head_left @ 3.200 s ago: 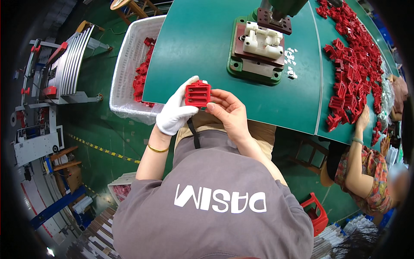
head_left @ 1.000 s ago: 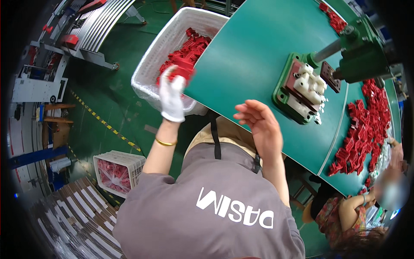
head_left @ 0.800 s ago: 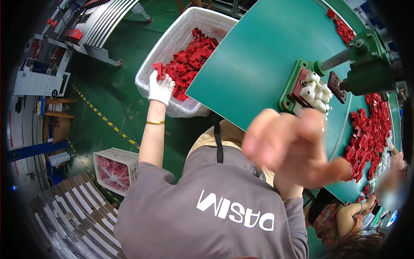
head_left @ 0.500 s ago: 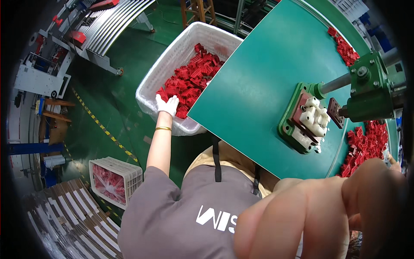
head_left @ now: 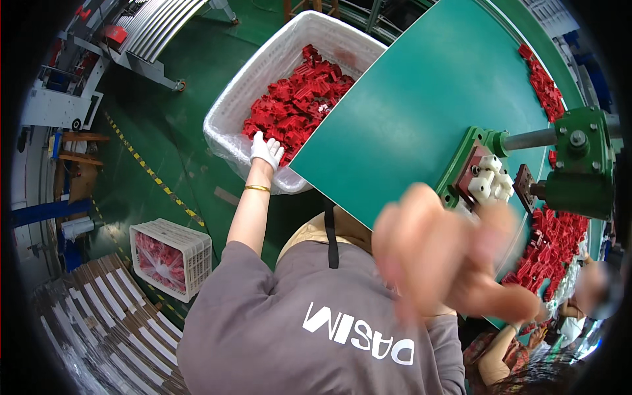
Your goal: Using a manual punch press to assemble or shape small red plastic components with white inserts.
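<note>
My left hand (head_left: 266, 150), in a white glove with bare fingertips not discernible, lies at the near edge of a heap of red plastic parts (head_left: 299, 95). Its fingers are apart, and no part shows in its grasp. The heap fills a white plastic-lined bin (head_left: 227, 125). Close to the camera, my bare right hand (head_left: 441, 253) is smeared by motion, so its fingers cannot be read. Behind it on the green table (head_left: 388, 131) stands a green press (head_left: 579, 158). A white block-like fixture (head_left: 490, 181) sits on the press base, partly covered by the hand.
More red parts (head_left: 546, 250) lie along the table's right side, with another row (head_left: 543, 82) at the far right. A crate (head_left: 197, 263) of wrapped red parts and stacked cardboard (head_left: 99, 316) stand on the floor at left. A co-worker's arm (head_left: 497, 355) shows at lower right.
My right hand has moved up and left, away from the lower right corner, and now overlaps the fixture's near side. My left hand stays at the bin's near edge. The view has shifted slightly.
</note>
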A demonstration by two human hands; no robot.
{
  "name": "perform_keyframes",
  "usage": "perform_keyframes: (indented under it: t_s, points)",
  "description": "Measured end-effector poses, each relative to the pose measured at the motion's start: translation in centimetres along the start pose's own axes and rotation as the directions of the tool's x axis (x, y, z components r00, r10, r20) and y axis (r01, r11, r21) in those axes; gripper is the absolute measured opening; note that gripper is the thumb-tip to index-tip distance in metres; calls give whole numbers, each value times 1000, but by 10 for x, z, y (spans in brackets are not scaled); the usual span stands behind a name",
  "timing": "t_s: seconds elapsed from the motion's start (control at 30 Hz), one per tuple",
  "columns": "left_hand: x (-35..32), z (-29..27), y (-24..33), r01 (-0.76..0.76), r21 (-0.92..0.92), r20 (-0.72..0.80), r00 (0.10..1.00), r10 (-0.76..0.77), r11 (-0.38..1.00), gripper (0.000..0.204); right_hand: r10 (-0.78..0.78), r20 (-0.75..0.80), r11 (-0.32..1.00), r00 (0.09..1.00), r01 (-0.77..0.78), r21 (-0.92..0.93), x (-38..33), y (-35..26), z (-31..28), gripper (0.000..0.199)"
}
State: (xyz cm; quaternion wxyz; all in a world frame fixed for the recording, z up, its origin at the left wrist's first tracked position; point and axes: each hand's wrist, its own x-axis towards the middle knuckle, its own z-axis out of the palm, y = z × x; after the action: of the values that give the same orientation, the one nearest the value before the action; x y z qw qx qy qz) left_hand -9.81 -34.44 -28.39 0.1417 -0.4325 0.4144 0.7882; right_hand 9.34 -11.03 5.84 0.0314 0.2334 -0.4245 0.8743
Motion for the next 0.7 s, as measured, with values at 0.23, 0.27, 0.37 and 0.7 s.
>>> perform_keyframes:
  t_s: [0.23,0.27,0.37,0.7]
  points:
    - [71,19,-6,1,148,-64,998,8,989,63,21,-332,-103,943,-328,-939,-68,103,-61,57]
    - [81,25,-10,69,295,-178,984,-16,953,53,-9,-324,-136,946,-322,-937,-75,112,-63,59]
    - [98,35,-12,-8,899,-84,978,190,439,48,70,-329,-327,942,-290,-899,-86,123,-67,57]
    - [93,72,-23,87,897,22,970,241,-434,54,71,-406,-325,911,-363,-873,-73,123,-67,52]
